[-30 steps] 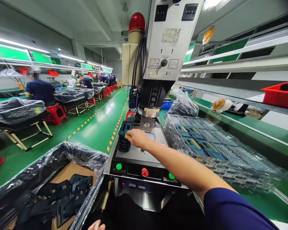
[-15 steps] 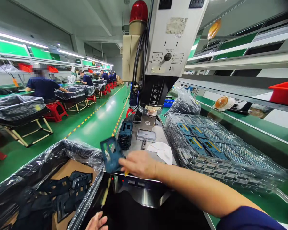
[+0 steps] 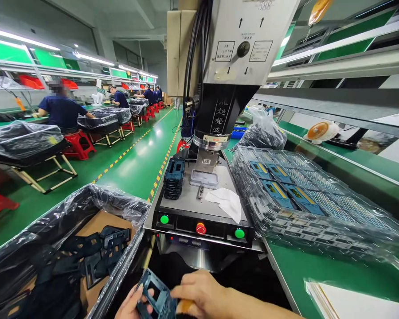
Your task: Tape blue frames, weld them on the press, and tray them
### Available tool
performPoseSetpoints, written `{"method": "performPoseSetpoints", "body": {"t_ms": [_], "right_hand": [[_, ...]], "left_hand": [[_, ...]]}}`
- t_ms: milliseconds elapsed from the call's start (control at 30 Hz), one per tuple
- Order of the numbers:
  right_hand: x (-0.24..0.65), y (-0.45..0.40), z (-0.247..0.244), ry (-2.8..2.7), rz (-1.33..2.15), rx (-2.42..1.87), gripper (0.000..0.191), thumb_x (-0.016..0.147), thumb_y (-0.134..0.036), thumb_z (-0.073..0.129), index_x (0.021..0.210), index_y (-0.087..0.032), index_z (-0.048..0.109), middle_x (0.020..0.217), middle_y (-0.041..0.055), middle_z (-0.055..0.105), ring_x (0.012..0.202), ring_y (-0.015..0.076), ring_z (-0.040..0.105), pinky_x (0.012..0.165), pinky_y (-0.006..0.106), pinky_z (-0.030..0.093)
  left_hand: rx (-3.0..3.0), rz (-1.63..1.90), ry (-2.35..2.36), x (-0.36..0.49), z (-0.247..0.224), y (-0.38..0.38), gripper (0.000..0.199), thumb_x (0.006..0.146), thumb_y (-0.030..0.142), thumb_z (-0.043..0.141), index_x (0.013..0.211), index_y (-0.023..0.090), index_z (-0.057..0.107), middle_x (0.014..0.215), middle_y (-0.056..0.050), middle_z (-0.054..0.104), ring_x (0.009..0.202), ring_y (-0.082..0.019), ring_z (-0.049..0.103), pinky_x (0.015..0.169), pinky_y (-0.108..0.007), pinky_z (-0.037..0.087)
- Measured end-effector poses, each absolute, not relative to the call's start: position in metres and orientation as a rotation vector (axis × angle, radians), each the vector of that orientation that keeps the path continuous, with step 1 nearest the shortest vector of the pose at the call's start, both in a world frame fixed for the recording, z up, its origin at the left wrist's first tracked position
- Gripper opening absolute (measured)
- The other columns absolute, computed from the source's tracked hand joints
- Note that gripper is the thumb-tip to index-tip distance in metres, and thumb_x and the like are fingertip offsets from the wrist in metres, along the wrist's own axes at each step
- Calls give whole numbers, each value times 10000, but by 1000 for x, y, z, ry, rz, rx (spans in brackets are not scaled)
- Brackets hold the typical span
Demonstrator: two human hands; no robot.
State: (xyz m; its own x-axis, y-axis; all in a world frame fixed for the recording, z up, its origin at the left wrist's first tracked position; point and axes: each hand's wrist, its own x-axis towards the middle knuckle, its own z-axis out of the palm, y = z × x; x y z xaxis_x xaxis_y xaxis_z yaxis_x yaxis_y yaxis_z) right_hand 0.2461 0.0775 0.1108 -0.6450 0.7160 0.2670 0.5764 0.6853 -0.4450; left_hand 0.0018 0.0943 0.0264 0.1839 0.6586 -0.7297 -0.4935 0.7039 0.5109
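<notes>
A dark teal plastic frame with rectangular cut-outs [image 3: 159,297] is tilted low in the view, in front of the machine. My left hand [image 3: 130,305] grips its left edge, thumb on the face. My right hand [image 3: 204,290] is closed at the frame's right side, index finger reaching to its edge. Under those fingers shows the orange-yellow handle of a small tool [image 3: 186,305]; its tip is hidden. Similar frames stand in a stack [image 3: 174,179] on the press table [image 3: 186,208], left of a pale fixture [image 3: 204,178] beneath the welding head [image 3: 208,161].
A plastic-lined bin [image 3: 138,241] with loose dark frames is at left. Clear trays [image 3: 286,221] holding parts are stacked at right. Two green buttons [image 3: 164,219] and a red emergency stop [image 3: 201,228] line the press front. A white cloth [image 3: 224,201] lies on the table.
The frame has come down from above the press table's front left edge toward my body. My left hand has taken hold of it. My right hand has drawn back alongside, and the view has shifted.
</notes>
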Motion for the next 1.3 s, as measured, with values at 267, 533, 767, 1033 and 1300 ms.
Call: {"method": "performPoseSetpoints", "body": {"t_ms": [267,533,767,1033,1300], "right_hand": [[247,77,104,-1366,1049,-1613,568,879,-708,314,792,-211,573,585,-34,455,571,128,427,549,257,349],[249,83,111,-846,1456,-1399,562,779,-762,458,777,-203,510,525,-84,353,459,71,254,450,222,170],[248,91,118,-525,1560,-1206,425,641,-469,800,832,-171,565,715,-19,629,584,70,503,562,206,352],[249,89,110,-595,1428,-1255,380,591,-363,841,843,-162,640,760,-9,653,666,101,564,675,257,427],[248,89,107,-633,1377,-1273,341,617,-269,786,911,-179,638,685,-49,582,625,99,549,625,254,431]], "left_hand": [[222,928,1199,20,48,85,490,657,124,783,1092,115,559,941,-106,722,688,-216,699,545,-284,549],[235,923,1131,24,62,79,385,731,161,750,1086,125,605,986,-105,712,742,-215,692,622,-324,568],[241,894,1106,19,67,76,252,798,203,694,1034,132,646,1010,-104,706,804,-231,689,672,-357,575],[210,890,1081,22,70,78,238,831,230,656,1051,139,646,1011,-101,705,846,-244,691,728,-371,576],[174,895,1106,24,77,82,225,871,245,600,1051,121,652,1014,-118,709,866,-256,694,741,-382,579]]}}
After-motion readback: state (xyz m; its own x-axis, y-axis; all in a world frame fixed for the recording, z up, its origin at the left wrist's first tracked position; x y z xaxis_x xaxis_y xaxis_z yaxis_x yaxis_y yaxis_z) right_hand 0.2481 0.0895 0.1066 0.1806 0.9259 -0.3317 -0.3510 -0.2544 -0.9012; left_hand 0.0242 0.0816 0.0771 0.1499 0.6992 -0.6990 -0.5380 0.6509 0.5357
